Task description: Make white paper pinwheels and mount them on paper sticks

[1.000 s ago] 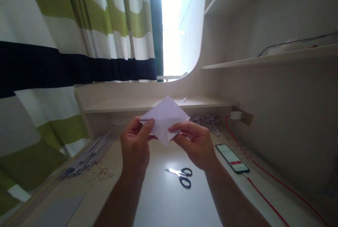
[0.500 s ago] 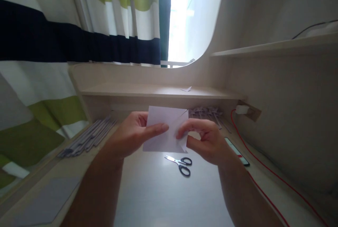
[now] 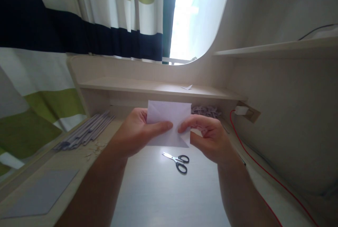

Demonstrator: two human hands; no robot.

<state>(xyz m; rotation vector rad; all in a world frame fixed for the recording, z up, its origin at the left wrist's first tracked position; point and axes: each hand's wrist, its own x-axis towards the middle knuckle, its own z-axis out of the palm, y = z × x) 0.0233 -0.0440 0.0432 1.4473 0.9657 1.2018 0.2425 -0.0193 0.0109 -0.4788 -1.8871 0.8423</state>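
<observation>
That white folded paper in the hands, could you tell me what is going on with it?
A person holds a white folded paper square above the pale desk, the left hand pinching its left edge and the right hand its right. Black-handled scissors lie on the desk just below, and a bundle of grey paper strips lies to the left.

No readable text, labels, brands or numbers anywhere; folded white paper (image 3: 170,123) at 12 o'clock blank.

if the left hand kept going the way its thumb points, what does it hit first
The left hand has its thumb pointing right across the folded paper; straight on, it would likely meet the fingertips of the right hand, which pinch the same sheet.
</observation>
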